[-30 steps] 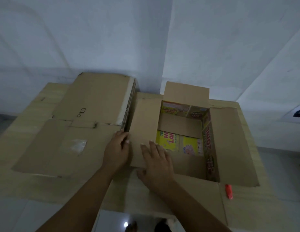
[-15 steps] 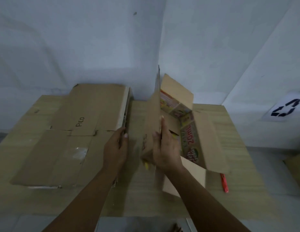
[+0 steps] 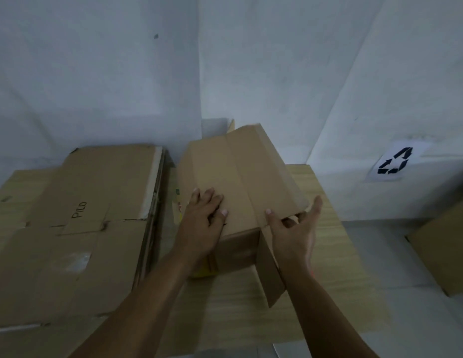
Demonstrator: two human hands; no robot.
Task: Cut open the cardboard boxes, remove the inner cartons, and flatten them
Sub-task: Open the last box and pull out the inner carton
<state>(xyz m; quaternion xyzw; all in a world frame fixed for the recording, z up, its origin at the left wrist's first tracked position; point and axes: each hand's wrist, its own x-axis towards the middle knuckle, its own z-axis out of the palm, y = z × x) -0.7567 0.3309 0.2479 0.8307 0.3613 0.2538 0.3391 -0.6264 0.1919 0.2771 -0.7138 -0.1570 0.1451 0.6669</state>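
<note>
A brown cardboard box [image 3: 238,174] stands upside down and tilted on the wooden table [image 3: 326,254], its plain bottom facing up. My left hand [image 3: 204,218] lies flat on that upper face, fingers spread. My right hand [image 3: 295,228] holds the box's near right corner, thumb on top and fingers under the edge. One loose flap [image 3: 270,270] hangs down toward me. A bit of yellow inner carton [image 3: 203,272] shows under the box's near left edge; the other cartons are hidden.
A stack of flattened cardboard [image 3: 77,220] marked "PILO" covers the table's left half, close beside the box. Another cardboard box [image 3: 445,244] sits on the floor at the right. White walls stand close behind, one bearing a recycling sign [image 3: 394,161].
The open box, upright a second ago, was tipped onto its side and now is turned over, opening down. My left hand moved from the flat cardboard onto the box; my right shifted to its right corner.
</note>
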